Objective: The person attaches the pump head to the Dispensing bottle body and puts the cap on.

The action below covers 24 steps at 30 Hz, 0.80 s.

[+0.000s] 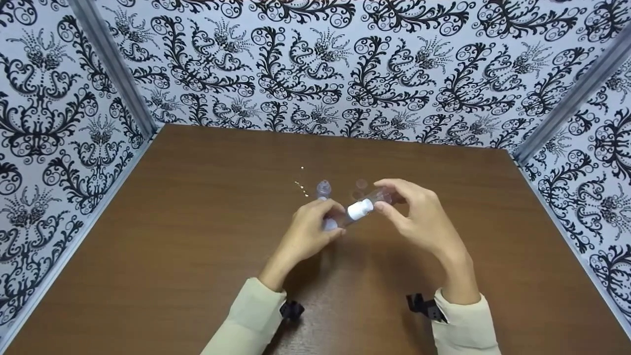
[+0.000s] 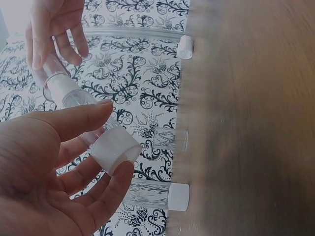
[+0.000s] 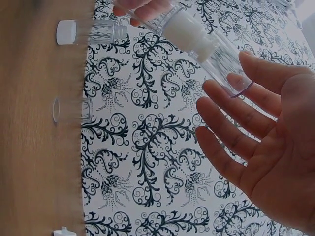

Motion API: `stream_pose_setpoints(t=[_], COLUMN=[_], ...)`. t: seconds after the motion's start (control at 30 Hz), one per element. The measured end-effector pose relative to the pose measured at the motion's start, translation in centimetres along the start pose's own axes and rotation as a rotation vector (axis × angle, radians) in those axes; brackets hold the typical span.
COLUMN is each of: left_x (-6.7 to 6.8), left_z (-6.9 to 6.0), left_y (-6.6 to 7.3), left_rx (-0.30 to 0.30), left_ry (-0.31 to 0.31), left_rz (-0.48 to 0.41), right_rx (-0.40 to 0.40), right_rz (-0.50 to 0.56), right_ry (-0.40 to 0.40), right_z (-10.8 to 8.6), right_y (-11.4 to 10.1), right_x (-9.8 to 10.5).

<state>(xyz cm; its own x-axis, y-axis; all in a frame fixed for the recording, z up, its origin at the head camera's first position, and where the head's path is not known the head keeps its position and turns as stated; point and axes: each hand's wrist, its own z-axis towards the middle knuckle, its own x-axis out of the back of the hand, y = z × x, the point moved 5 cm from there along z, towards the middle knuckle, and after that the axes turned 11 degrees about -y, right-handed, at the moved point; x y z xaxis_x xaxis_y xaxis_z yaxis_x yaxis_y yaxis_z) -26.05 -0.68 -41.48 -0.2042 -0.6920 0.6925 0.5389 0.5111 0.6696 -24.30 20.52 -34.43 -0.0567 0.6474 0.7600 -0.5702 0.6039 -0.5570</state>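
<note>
My left hand [image 1: 313, 227] grips a clear bottle by its white base [image 2: 115, 150], thumb and fingers around it. The bottle is tilted, and its white pump collar [image 1: 360, 209] points up toward my right hand [image 1: 416, 212]. Between the thumb and fingers of that hand is a clear cap [image 3: 231, 73], which sits around the pump's nozzle in line with the bottle. Whether the cap is fully seated on the collar, I cannot tell. Just beyond my left hand, a second clear bottle [image 1: 323, 188] with a white base [image 2: 178, 197] stands upright, its threaded neck uncovered.
Another clear cap [image 1: 361, 184] stands on the brown table [image 1: 222, 197] behind the held bottle. A small white pump part [image 2: 185, 47] is on the table, farther right. Small pale bits [image 1: 301, 186] lie left of the standing bottle. Patterned walls [image 1: 305, 74] enclose the table.
</note>
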Motion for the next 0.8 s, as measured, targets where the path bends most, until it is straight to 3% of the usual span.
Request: stream_pose_setpoints(t=[0.8], left_x=[0.0], left_z=[0.1], left_y=[0.1], left_rx=[0.001], left_ry=[0.005], left_rz=[0.008], right_rx=[-0.005], right_rz=[-0.008], right_ry=[-0.029], right_z=[0.3], right_y=[0.2], right_x=[-1.1])
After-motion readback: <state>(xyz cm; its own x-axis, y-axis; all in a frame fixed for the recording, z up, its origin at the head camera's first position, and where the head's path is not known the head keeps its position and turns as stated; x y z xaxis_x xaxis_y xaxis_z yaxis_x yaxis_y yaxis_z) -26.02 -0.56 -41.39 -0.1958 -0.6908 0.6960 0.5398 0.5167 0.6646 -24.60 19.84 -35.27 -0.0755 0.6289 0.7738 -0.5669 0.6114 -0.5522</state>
